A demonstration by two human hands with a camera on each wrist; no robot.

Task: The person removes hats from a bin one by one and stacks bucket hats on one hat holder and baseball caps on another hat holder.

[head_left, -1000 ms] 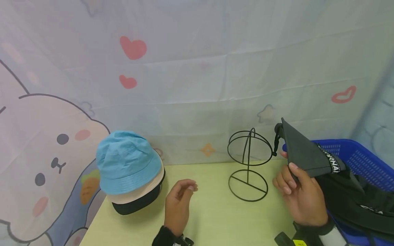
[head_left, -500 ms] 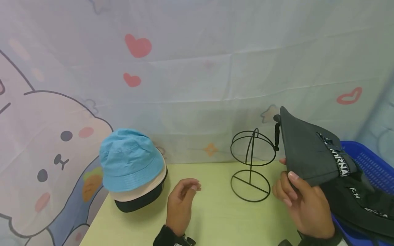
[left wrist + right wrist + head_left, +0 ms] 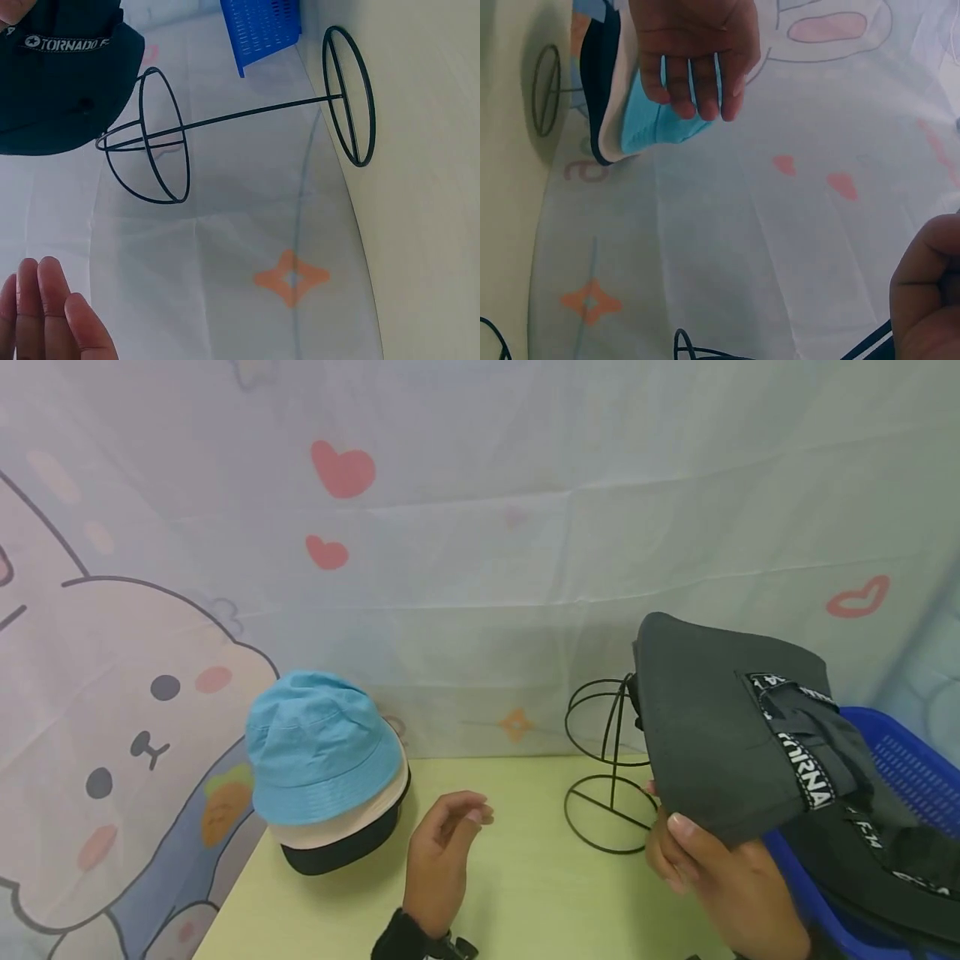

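left hand (image 3: 438, 860): bare | black cuff with dark wrist strap | right hand (image 3: 720, 881): bare

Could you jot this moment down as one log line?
right hand: holds dark hat over wire stand | left hand: idle above table | blue hat: tops stack

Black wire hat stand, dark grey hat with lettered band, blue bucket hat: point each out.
Black wire hat stand (image 3: 607, 806), head view, on its upright rod.
Dark grey hat with lettered band (image 3: 705, 727), head view, on its crown.
Blue bucket hat (image 3: 315, 743), head view, on its crown.
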